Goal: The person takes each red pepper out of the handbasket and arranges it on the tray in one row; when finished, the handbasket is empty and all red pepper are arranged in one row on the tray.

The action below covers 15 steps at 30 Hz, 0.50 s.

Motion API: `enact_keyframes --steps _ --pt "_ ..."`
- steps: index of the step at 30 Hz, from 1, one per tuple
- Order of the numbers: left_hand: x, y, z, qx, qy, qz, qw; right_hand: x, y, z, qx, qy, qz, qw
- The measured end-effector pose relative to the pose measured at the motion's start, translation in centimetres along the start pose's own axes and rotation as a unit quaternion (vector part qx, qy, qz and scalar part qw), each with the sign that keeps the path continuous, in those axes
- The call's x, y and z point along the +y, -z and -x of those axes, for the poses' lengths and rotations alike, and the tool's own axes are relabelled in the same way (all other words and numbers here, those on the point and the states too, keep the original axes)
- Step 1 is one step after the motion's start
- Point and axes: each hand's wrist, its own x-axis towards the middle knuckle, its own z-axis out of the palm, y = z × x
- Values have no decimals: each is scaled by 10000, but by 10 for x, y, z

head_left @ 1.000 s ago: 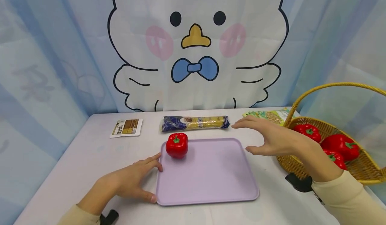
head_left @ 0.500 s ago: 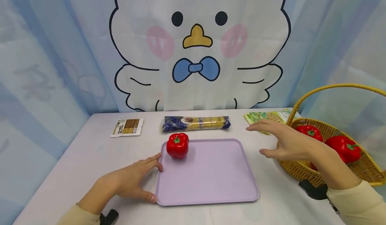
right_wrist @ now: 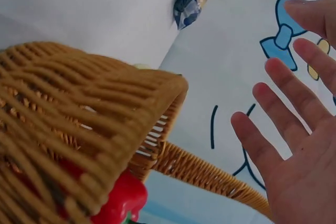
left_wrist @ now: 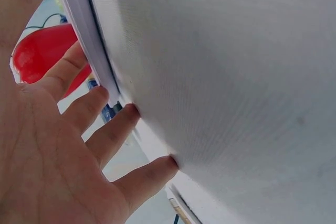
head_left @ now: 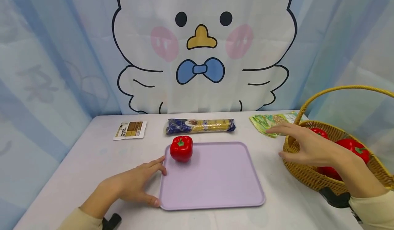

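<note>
My left hand (head_left: pixel 132 185) rests at the left edge of a lilac tray (head_left: pixel 215 178), its thumb and fingertips touching the rim. On the tray's back left corner stands a red bell pepper (head_left: pixel 181 149); part of it shows behind the fingers in the left wrist view. My right hand (head_left: pixel 314 148) hangs in the air over the near left rim of a wicker basket (head_left: pixel 304 170), fingers spread and holding nothing. Inside the basket lie several red bell peppers (head_left: pixel 354 148), partly hidden by the right hand and forearm. The right wrist view shows the basket's woven side (right_wrist: pixel 89 108) beside that hand.
Behind the tray lies a blue and yellow packet of pasta (head_left: pixel 200 126). A small brown and white pouch (head_left: pixel 130 130) is at the back left, and a green packet (head_left: pixel 267 122) at the back right. The basket's tall handle (head_left: pixel 344 87) arches above its rim.
My right hand has moved right, from beside the tray's right edge to over the basket. The left hand, the tray and the pepper on it have stayed in place.
</note>
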Motion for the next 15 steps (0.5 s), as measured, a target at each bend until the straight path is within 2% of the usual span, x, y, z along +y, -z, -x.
enact_keyframes --steps 4,11,15 --pt "-1 0 1 24 -56 35 10000 5 1 4 122 106 299 9994" --pt "-2 -1 3 45 -131 85 9999 16 2 17 83 -219 115 9997" --pt "-2 -2 3 70 -123 59 9999 23 4 22 191 -203 391 9988"
